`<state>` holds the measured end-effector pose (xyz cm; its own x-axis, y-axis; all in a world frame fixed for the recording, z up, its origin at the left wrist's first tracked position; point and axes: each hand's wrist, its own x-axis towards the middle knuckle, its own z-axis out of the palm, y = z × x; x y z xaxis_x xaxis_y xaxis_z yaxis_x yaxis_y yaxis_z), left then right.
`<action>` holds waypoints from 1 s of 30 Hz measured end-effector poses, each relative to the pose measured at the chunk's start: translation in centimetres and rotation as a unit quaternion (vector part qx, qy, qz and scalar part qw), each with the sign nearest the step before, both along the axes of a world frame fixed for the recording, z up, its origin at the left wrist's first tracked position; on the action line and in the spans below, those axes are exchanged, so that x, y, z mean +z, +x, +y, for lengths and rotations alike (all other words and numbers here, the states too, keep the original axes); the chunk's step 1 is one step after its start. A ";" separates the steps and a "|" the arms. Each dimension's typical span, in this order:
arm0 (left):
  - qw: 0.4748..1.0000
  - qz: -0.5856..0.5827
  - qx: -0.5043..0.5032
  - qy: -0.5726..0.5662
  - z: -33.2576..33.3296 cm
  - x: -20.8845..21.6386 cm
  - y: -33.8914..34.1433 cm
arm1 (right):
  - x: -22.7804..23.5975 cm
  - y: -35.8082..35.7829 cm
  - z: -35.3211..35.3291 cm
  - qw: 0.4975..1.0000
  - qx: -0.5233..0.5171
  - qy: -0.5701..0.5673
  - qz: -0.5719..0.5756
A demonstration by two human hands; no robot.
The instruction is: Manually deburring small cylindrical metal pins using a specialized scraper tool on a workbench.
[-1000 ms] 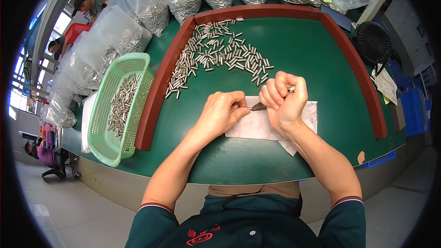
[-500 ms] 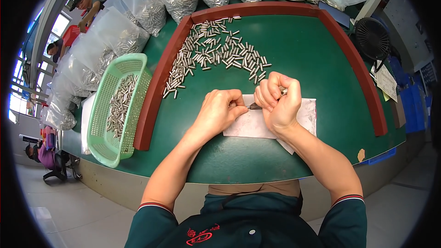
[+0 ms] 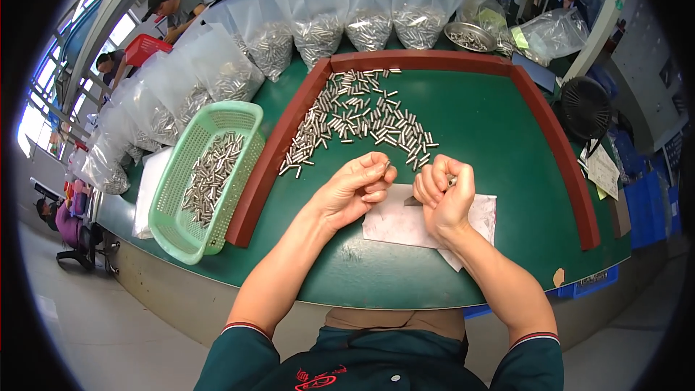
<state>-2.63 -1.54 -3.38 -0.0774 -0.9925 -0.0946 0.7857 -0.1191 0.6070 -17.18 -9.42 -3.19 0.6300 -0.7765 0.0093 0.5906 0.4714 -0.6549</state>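
My left hand (image 3: 353, 190) is raised above the green tabletop, thumb and forefinger pinched on a small metal pin (image 3: 387, 164) that is mostly hidden by the fingertips. A fist is what my right hand (image 3: 447, 201) makes around a knife-like tool; its dark flat blade (image 3: 412, 201) points left and the handle's end shows at the top of the fist. Under both hands lies a creased white sheet (image 3: 394, 226). Just beyond them, many loose short metal pins (image 3: 402, 129) are spread in a curved heap.
A dark red frame (image 3: 253, 181) borders the work area. Left of it stands a green basket (image 3: 165, 199) of pins. Clear bags (image 3: 318, 29) of pins line the far and left sides, near a metal bowl (image 3: 469, 38). A black fan (image 3: 585, 108) stands right. Other people work far left.
My left hand has drawn back from the blade and turned, lifting the pinched pin away. My right hand keeps its grip on the tool. The whole view has shifted slightly.
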 end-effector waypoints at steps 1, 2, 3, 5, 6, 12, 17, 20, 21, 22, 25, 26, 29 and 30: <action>1.000 -0.001 0.008 0.003 -0.1 -0.1 0.0 | 0.1 0.0 0.0 1.000 0.000 -0.005 0.001; 1.000 -0.008 0.014 0.008 -0.1 -0.5 0.0 | 0.1 0.0 0.1 1.000 -0.002 -0.008 0.005; 1.000 -0.008 0.017 0.005 -0.2 -0.7 0.1 | 0.3 0.0 0.1 1.000 -0.003 -0.005 0.006; 1.000 -0.008 0.016 -0.008 -0.3 -1.0 0.2 | 0.3 0.1 0.1 1.000 0.001 -0.007 0.005; 1.000 -0.010 0.013 -0.008 -0.3 -0.9 0.3 | 0.3 0.1 0.0 1.000 0.001 -0.006 0.005; 1.000 -0.011 0.005 -0.028 -0.6 -1.1 0.1 | 0.2 0.0 -0.2 1.000 0.010 -0.014 0.004; 1.000 -0.001 0.002 -0.023 -0.6 -1.3 0.2 | 0.3 0.2 -0.2 1.000 0.007 -0.016 0.010; 0.999 0.010 0.012 0.033 -0.3 -0.9 0.1 | 0.4 0.1 -0.1 1.000 0.004 -0.013 0.016; 0.996 0.021 0.020 0.079 -0.1 -0.7 0.1 | 0.4 0.1 0.0 1.000 0.002 -0.009 0.017; 0.994 0.008 0.028 0.101 -0.1 -0.7 0.0 | 0.4 0.1 -0.1 1.000 0.003 -0.013 0.019; 0.985 0.058 0.075 0.145 0.3 -0.8 0.7 | 0.6 0.2 0.1 1.000 0.005 -0.015 0.015; 0.987 0.023 0.104 0.119 0.2 -0.3 1.4 | 0.4 0.1 0.0 1.000 0.005 -0.015 0.017; 0.885 -0.259 0.387 -0.023 2.0 4.4 3.6 | 0.3 0.1 -0.1 1.000 0.008 -0.026 0.012; 0.780 -0.356 0.512 -0.047 2.5 5.5 4.8 | 0.3 0.1 -0.2 0.999 0.009 -0.030 0.012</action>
<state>2.12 0.93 2.14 0.7999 -0.5049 0.3243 -0.1001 0.4205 0.9017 -17.10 -9.61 -2.91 0.6446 -0.7635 0.0406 0.5662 0.4410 -0.6964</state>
